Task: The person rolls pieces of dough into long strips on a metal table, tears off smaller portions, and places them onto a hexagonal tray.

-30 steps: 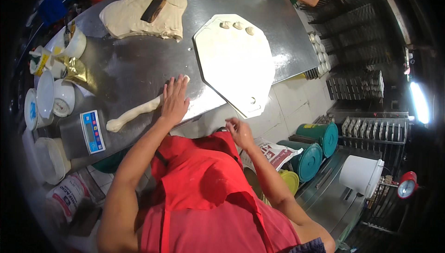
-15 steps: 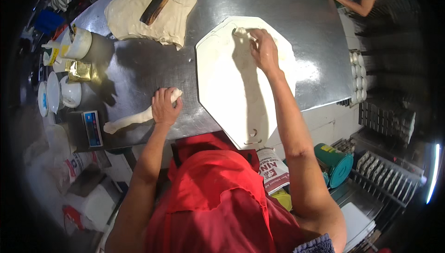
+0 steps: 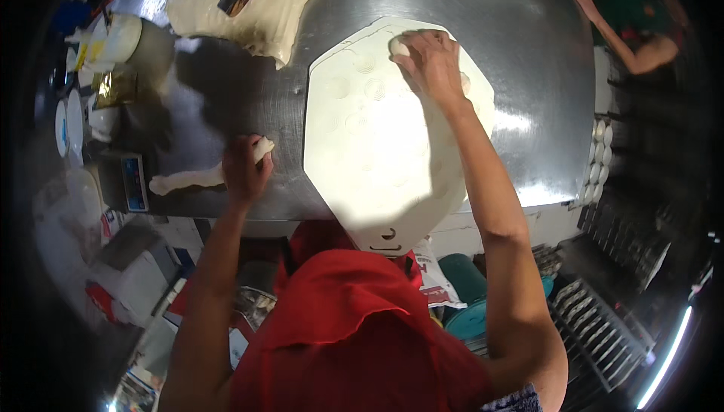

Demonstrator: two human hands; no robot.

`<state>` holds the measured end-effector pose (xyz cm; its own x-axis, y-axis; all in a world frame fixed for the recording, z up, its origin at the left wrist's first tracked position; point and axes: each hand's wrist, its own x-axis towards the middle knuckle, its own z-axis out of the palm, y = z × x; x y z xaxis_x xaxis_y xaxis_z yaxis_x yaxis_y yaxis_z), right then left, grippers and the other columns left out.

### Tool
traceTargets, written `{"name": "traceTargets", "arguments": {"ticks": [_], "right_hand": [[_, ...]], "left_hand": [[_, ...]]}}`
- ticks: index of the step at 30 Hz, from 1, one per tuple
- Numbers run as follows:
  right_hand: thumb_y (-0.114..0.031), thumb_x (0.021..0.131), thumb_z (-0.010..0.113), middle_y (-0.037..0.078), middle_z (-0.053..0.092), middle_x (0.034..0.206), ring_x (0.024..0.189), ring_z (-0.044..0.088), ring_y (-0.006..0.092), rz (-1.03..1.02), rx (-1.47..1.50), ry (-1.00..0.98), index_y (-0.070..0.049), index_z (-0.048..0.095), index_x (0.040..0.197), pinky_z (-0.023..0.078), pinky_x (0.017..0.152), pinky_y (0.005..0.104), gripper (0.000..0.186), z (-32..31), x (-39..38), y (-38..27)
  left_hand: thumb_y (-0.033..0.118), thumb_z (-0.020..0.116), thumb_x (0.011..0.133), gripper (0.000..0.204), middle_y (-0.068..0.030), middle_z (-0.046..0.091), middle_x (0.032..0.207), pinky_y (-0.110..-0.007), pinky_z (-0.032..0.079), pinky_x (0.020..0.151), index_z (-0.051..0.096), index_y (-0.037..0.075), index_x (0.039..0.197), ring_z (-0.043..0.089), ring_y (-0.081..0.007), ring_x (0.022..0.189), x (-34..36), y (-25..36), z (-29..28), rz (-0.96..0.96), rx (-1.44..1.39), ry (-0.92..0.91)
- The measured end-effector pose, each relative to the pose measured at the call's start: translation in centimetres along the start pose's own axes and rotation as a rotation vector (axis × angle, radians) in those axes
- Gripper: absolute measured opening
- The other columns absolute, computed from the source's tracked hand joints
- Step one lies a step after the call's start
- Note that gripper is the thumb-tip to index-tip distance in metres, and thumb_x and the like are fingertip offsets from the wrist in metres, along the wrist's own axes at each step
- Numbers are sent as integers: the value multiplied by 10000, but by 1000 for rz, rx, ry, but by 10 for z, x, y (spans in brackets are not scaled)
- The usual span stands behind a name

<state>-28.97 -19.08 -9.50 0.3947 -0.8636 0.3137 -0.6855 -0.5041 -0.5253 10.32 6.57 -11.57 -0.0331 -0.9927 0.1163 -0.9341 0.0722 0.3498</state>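
Grips dough rope [image 3: 188, 180] in left hand [image 3: 245, 170], ball [image 3: 399, 47] in right hand [image 3: 433, 59]; apparently placing it on board [image 3: 339, 136]; likely needs releasing next.

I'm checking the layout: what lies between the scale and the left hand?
The head view shows part of the dough strip between the scale and the left hand.

The wearer on my remote feed has a bright red cloth apron [image 3: 347, 284] with a wavy, curved edge, and darker red fabric [image 3: 362, 370] across the torso. I make out a dark blue-grey textured cloth [image 3: 519, 398] by the right shoulder. Left hand [image 3: 243, 169], right hand [image 3: 436, 66] and both forearms are bare.
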Motion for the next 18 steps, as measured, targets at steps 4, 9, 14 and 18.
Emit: {"name": "traceTargets", "arguments": {"ticks": [4, 9, 14, 18], "right_hand": [[-237, 900, 868, 62, 752, 1237, 1146, 618, 298, 53, -85, -85, -101, 782, 1206, 413, 1057, 431, 346, -1, 3, -6], [-189, 900, 862, 60, 748, 1197, 1120, 622, 273, 263, 117, -113, -118, 775, 1259, 406, 1071, 426, 377, -12, 9, -28], [-183, 901, 855, 61, 739, 1166, 1108, 627, 274, 143, -52, -209, -118, 801, 1229, 404, 1086, 433, 338, -10, 18, -13], [-208, 901, 857, 73, 736, 1221, 1119, 627, 282, 116, -58, -170, -117, 804, 1241, 406, 1099, 425, 356, -9, 13, -14]], "left_hand": [[188, 799, 855, 447, -151, 640, 1148, -534, 488, 942, 621, 80, 1251, 632, -400, 1070, 7, 0, 4, -7, 4, 11], [232, 786, 860, 447, -156, 643, 1139, -530, 482, 944, 621, 80, 1247, 629, -396, 1074, 0, -8, 6, -7, 51, -25], [238, 775, 869, 438, -162, 647, 1137, -539, 476, 954, 621, 79, 1247, 629, -397, 1077, 6, -8, 4, -9, 35, -46], [217, 771, 873, 431, -170, 651, 1147, -545, 479, 947, 618, 74, 1250, 629, -408, 1070, 7, -10, 7, 17, 38, -31]]}}
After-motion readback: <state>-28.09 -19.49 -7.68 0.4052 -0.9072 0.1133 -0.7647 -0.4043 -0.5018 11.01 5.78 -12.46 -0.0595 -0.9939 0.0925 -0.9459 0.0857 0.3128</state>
